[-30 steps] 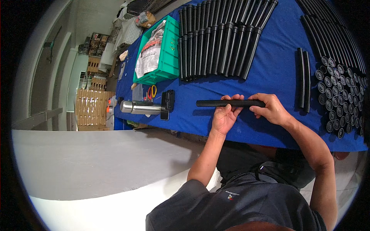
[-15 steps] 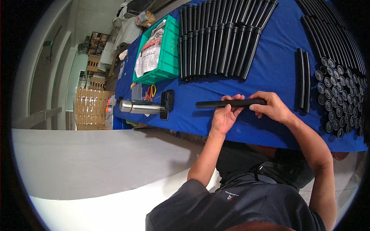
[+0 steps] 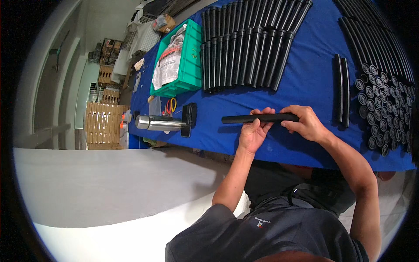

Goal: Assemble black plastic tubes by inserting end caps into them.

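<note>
A black tube [image 3: 238, 118] lies level across both hands, above the blue cloth near the table's front edge. My left hand [image 3: 254, 133] grips it around the middle, thumb on the near side and fingers behind. At the tube's right end, my right hand [image 3: 305, 123] is closed over it, so that end is hidden. Two loose black tubes [image 3: 342, 91] lie side by side on the cloth to the right of my right hand. Beyond my hands, rows of black tubes with wider collars [image 3: 246, 56] lie next to one another.
A big stack of black tubes [image 3: 384, 105] with round ends toward me fills the right side. At left stand a green crate [image 3: 187, 65] with newspaper, a steel flask [image 3: 159, 123], a black phone-like device [image 3: 187, 120] and scissors [image 3: 173, 105]. The blue cloth [image 3: 209, 144] covers the table.
My right hand's grip has shifted very slightly at the tube's right end. The tube stays in both hands, nearly in the same place.
</note>
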### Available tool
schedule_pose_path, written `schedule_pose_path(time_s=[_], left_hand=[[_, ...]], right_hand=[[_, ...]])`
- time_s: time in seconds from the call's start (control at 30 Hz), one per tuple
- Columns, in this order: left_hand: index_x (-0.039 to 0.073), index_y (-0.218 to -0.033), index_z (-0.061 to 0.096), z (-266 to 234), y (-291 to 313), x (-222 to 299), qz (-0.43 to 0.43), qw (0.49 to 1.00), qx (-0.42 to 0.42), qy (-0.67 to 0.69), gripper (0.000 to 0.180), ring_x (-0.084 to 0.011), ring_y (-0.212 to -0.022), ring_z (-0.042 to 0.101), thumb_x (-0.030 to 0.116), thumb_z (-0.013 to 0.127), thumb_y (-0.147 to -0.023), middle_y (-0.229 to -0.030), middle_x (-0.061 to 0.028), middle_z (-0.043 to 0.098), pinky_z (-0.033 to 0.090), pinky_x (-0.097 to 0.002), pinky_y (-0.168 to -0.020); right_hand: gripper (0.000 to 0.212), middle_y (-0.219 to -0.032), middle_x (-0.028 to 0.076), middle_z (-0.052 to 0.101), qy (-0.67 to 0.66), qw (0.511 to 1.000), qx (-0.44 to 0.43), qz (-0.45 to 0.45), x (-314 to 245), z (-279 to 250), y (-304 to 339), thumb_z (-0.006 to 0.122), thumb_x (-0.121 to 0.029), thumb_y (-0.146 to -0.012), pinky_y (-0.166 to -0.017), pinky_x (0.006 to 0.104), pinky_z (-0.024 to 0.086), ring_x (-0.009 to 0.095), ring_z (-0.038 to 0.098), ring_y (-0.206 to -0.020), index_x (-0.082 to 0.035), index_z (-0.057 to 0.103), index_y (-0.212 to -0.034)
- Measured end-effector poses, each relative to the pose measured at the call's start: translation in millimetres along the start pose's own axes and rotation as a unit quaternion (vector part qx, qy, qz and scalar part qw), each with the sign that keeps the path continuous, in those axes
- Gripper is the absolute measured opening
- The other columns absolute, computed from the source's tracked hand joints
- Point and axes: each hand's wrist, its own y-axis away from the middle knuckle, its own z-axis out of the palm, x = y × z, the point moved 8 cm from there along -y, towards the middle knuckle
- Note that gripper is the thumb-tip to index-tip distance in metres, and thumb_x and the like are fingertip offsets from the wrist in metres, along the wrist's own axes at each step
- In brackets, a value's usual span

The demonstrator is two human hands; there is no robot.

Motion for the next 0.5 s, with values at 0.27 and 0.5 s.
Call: schedule_pose_path(time_s=[0.27, 0.5], left_hand=[[0.006, -0.114, 0.061, -19.6, 20.3, 51.2, 0.075, 0.995, 0.061, 0.030, 0.022, -0.0355, -0.126, 0.052, 0.016, 0.060, -0.095, -0.124, -0.0170, 0.063, 0.047, -0.0548, -0.103], [0.005, -0.110, 0.064, 25.3, 51.2, 134.3, 0.175, 0.664, 0.142, -0.713, 0.030, -0.0275, -0.109, 0.062, 0.008, 0.074, -0.082, -0.114, -0.0131, 0.066, 0.050, -0.0385, -0.093]], right_hand=[[0.024, -0.078, 0.004, 0.062, -0.091, 0.995, 0.018, 0.041, 7.6, -15.9, -3.0, 0.070, -0.004, -0.084, -0.057, 0.0244, 0.050, 0.010, 0.059, -0.063, 0.004, 0.065, -0.106], [0.020, -0.075, 0.005, 0.062, -0.189, 0.979, -0.003, 0.081, 16.1, -16.6, -5.3, 0.068, -0.006, -0.085, -0.055, 0.0240, 0.052, 0.010, 0.060, -0.063, 0.004, 0.065, -0.102]])
